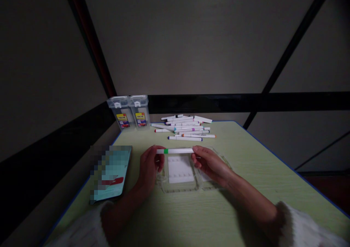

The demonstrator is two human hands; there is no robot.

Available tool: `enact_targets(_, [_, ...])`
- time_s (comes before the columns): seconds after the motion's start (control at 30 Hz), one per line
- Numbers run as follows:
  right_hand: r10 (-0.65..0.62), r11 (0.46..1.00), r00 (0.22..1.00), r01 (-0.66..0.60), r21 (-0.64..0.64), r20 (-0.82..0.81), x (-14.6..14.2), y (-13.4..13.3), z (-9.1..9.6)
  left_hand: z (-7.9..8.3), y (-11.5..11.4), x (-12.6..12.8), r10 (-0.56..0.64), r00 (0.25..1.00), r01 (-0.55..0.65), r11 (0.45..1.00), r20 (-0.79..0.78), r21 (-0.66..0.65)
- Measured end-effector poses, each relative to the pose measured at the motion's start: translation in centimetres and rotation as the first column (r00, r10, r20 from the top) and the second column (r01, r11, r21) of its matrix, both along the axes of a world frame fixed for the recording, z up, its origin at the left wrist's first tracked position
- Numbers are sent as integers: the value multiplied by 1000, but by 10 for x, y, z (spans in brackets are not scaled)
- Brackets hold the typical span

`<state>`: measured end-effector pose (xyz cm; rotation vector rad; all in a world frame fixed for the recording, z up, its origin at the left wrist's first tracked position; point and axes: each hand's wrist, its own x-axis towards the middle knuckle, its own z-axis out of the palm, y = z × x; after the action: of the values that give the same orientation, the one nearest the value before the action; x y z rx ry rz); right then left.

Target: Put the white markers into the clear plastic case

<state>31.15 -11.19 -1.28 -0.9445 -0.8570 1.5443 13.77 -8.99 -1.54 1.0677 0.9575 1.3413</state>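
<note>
A white marker [179, 150] with a green band lies level between my two hands. My left hand [151, 163] pinches its banded end, and my right hand [207, 160] grips the opposite end with the fingertips. Below the marker, a clear plastic case [179, 189] lies opened out flat on the table, with a white sheet [180, 170] inside it. My right hand covers part of the case's right half. Beyond my hands lies a loose pile of white markers [188, 128] with coloured bands and ends.
Two clear lidded boxes with yellow labels, a left box [123, 114] and a right box [140, 114], stand at the table's back left. A flat teal item [113, 176], partly blurred, lies left of my left arm. The pale green table [257, 174] has a blue edge; dark-framed panels rise behind.
</note>
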Motion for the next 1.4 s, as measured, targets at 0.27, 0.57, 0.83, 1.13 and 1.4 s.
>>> enact_targets(0.27, [42, 999, 998, -43, -19, -40, 2, 0, -2, -1, -1, 3, -23, 999, 24, 1000, -37, 18])
enact_targets(0.57, [3, 998, 1000, -3, -62, -8, 3, 1, -5, 1, -3, 3, -45, 998, 48, 997, -46, 62])
enact_targets(0.83, [-26, 997, 999, 29, -69, 38, 2, 1, -4, 4, -4, 1, -25, 999, 26, 999, -44, 32])
enact_targets(1.13, [-50, 999, 996, 49, 15, 69, 2, 2, -8, 3, -2, 1, -28, 999, 29, 999, -43, 35])
enact_targets(1.4, [-71, 996, 989, 62, 67, 128, 2, 2, -8, 1, 0, 1, -33, 999, 33, 999, 3, 33])
